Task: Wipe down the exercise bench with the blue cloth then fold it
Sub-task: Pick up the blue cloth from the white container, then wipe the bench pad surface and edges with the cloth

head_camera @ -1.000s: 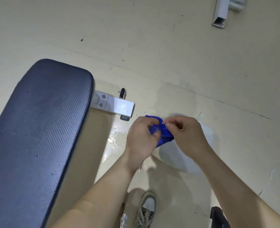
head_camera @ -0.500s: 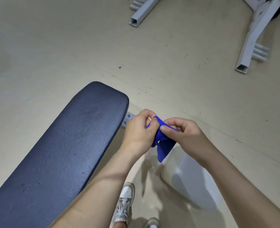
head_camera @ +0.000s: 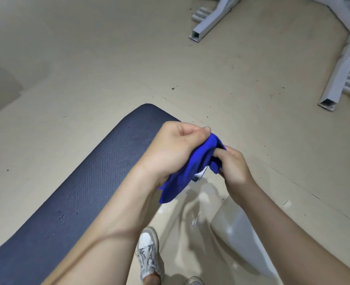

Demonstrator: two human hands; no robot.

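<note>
Shoes: one pale laced shoe [head_camera: 148,254] on the floor at the bottom of the view, just right of the bench; the toe of a second shoe [head_camera: 194,281] shows at the bottom edge beside it.
White object: a pale rounded thing [head_camera: 237,231] on the floor right of the bench, under the right forearm; what it is cannot be told.
Wet patch: a glossy, reflective area of floor [head_camera: 192,202] between the bench and the white object, below the cloth.
Bench: a dark blue padded bench [head_camera: 71,194] with a woven texture runs from the lower left up to a rounded end near the hands; small dark specks dot its surface.
Left hand: the left hand [head_camera: 176,149] is curled closed over the bench's far end, thumb and fingers pinching the upper part of the cloth.
Cloth: the blue cloth [head_camera: 188,171] is held in the air off the bench's right edge, bunched between the two hands, its loose end hanging down below the left wrist.
Right hand: the right hand [head_camera: 233,165] is right of the bench end, fingers bent in and gripping the cloth's right side.
Floor: beige, scuffed, with scattered dark bits [head_camera: 173,88] beyond the bench.
Frame: grey-white metal legs [head_camera: 209,23] of other equipment stand well beyond the bench, at the upper right.
</note>
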